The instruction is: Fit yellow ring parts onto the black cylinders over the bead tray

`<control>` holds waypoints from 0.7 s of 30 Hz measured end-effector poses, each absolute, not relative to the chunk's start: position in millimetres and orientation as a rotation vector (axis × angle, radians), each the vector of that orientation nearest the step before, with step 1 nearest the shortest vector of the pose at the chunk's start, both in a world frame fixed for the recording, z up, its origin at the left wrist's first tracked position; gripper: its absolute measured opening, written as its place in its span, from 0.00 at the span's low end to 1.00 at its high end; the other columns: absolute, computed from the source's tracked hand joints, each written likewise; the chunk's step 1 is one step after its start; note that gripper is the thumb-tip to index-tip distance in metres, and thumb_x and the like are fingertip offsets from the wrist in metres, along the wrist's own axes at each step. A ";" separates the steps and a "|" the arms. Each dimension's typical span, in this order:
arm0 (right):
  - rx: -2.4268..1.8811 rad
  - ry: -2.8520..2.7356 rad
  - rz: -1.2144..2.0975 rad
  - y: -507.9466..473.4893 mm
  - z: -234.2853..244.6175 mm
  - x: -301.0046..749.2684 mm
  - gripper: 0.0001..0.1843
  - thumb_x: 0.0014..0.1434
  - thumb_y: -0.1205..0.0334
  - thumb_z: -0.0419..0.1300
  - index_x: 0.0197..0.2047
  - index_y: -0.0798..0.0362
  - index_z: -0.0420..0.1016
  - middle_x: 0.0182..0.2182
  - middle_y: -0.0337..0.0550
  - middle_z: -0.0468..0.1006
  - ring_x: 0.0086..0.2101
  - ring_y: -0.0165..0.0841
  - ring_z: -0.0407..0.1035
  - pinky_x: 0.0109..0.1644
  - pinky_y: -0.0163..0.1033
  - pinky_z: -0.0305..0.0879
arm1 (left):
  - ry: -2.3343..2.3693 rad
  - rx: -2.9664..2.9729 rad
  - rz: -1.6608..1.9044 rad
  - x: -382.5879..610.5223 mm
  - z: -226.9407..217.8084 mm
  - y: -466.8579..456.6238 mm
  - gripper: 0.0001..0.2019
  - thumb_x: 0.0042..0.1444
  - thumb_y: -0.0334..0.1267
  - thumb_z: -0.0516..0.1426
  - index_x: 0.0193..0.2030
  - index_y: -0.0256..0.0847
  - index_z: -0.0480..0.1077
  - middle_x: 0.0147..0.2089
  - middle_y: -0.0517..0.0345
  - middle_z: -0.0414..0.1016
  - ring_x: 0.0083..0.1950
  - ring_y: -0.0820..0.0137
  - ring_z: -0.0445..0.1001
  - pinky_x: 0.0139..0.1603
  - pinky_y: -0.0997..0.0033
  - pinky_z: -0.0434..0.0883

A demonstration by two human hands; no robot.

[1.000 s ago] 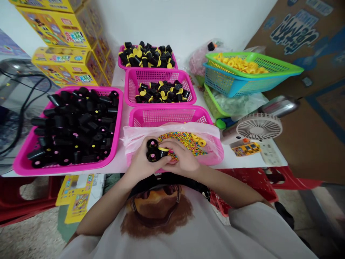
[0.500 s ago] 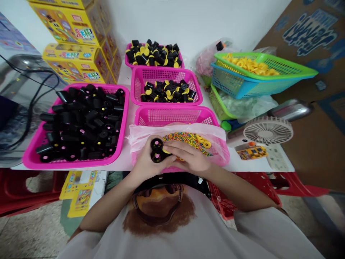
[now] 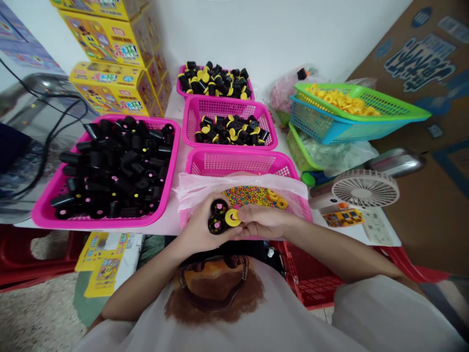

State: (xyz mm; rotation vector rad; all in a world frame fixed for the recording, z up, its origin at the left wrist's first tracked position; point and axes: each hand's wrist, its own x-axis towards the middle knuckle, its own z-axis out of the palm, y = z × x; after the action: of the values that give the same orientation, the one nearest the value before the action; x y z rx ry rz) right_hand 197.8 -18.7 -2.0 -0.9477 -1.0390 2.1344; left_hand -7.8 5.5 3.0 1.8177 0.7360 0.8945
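My left hand (image 3: 198,225) is wrapped round several small black cups (image 3: 217,225), their round ends facing up with a pink dot in the centre and coloured specks around it. At their right sits a yellow ring cap (image 3: 231,223) with a hole in the middle. The fingertips of my right hand (image 3: 262,220) are pinched at the ring's right edge; whether the ring is seated on a cup is hard to see. Just beyond both hands lie many coloured beads (image 3: 245,195) and a few loose yellow rings (image 3: 282,203) on a pale plastic bag (image 3: 293,185).
A pink basket (image 3: 169,171) of black cups stands on the left. Behind the bag are further pink baskets (image 3: 273,142), two with yellow-capped cups. Yellow boxes (image 3: 110,41) are stacked at the back left. Stacked green and blue baskets (image 3: 322,122) and a small fan (image 3: 364,186) stand right.
My right hand has lifted off the cups and drawn back a little, its fingers now pinching the ring's edge. The yellow ring shows uncovered. The whole view has shifted slightly.
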 end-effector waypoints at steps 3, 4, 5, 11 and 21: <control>-1.033 -1.131 2.020 -19.5 2.1 193.1 0.22 0.57 0.44 0.72 0.37 0.58 0.81 0.33 0.49 0.86 0.34 0.35 0.82 0.43 0.43 0.83 | 0.781 1.797 0.862 -6.4 4.7 5.7 0.21 0.51 0.40 0.70 0.46 0.44 0.65 0.43 0.57 0.74 0.43 0.66 0.75 0.44 0.64 0.74; -1.065 -1.196 1.941 -18.3 3.3 193.3 0.22 0.58 0.45 0.71 0.35 0.58 0.81 0.32 0.48 0.85 0.34 0.36 0.82 0.41 0.43 0.83 | 0.797 1.790 0.846 -5.9 4.8 6.2 0.22 0.51 0.40 0.70 0.47 0.44 0.65 0.44 0.57 0.75 0.43 0.65 0.76 0.45 0.63 0.75; -1.087 -1.254 1.866 -15.5 4.8 195.0 0.22 0.58 0.44 0.70 0.34 0.58 0.81 0.30 0.47 0.85 0.33 0.37 0.82 0.40 0.43 0.83 | 0.809 1.780 0.848 -5.4 4.4 6.8 0.22 0.51 0.40 0.70 0.47 0.44 0.66 0.45 0.56 0.76 0.45 0.64 0.77 0.46 0.62 0.75; -1.166 -1.197 1.545 50.7 32.0 230.6 0.22 0.61 0.49 0.69 0.48 0.59 0.81 0.43 0.54 0.86 0.40 0.39 0.83 0.48 0.46 0.83 | 0.871 1.707 0.981 -4.3 -0.1 11.0 0.17 0.61 0.42 0.64 0.54 0.44 0.67 0.53 0.51 0.79 0.47 0.64 0.81 0.53 0.58 0.77; -1.513 -1.784 1.270 27.3 74.5 281.3 0.17 0.67 0.48 0.63 0.50 0.51 0.83 0.39 0.45 0.86 0.35 0.31 0.81 0.43 0.39 0.80 | 0.824 1.901 0.906 -8.4 -4.4 7.2 0.15 0.64 0.39 0.62 0.56 0.45 0.71 0.53 0.54 0.83 0.57 0.63 0.81 0.61 0.58 0.77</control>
State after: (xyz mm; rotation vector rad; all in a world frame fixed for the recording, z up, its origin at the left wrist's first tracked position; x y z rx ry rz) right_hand 281.3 27.3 74.5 -1.5131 -1.7837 1.2701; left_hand -8.4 7.2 -4.4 1.9005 0.8241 0.9063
